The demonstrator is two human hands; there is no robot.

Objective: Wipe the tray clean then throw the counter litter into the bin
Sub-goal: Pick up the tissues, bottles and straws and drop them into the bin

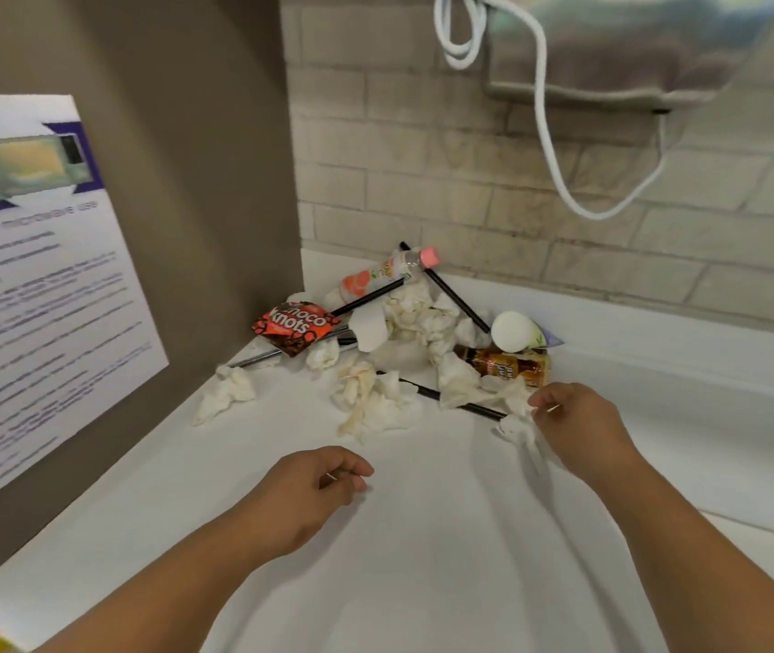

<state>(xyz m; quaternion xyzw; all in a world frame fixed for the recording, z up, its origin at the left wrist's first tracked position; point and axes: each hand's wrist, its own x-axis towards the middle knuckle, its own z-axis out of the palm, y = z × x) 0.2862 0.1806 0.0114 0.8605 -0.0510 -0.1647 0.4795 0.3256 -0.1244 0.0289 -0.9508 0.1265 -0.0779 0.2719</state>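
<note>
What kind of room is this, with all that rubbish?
Probably a shared kitchenette or break room: a printed microwave-use poster, a white counter against a pale brick-tile wall, and a red Choco Knots snack packet.

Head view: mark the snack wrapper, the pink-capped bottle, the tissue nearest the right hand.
Snack wrapper (294, 326), head view, middle of its printed front.
Pink-capped bottle (381, 275), head view, on its label.
Tissue (513, 428), head view, crumpled part beside the right hand (575, 419).
</note>
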